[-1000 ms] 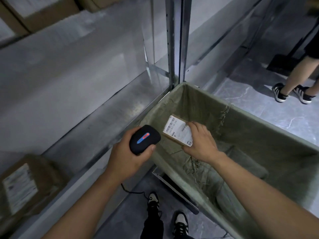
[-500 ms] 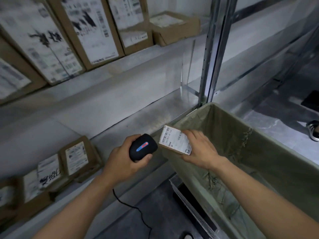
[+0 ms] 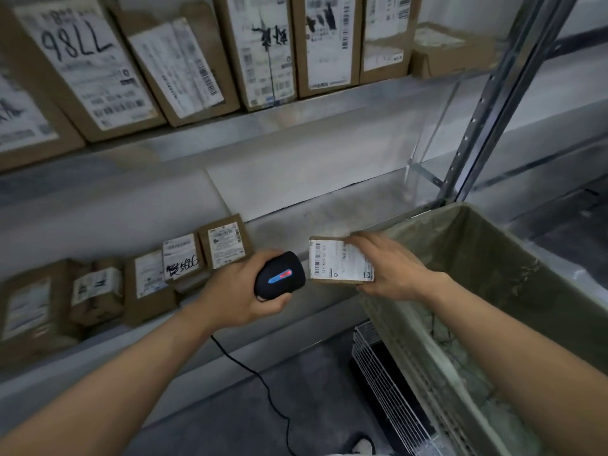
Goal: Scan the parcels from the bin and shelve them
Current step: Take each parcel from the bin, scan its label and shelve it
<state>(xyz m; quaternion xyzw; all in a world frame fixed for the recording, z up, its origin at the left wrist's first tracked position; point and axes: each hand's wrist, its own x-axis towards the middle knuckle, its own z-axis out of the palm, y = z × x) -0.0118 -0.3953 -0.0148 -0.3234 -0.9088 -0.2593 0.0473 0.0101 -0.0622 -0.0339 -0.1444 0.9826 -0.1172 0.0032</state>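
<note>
While held: small brown parcel (image 3: 339, 262), white label.

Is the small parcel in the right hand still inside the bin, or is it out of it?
Out. The right hand holds the small parcel above the shelf edge, left of the bin rim, beside the scanner.

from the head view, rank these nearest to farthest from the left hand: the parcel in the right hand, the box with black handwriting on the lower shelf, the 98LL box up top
From the left hand:
1. Held parcel, just to its right.
2. Handwritten box, on the lower shelf to its left.
3. 98LL box, upper shelf, far upper left.
</note>
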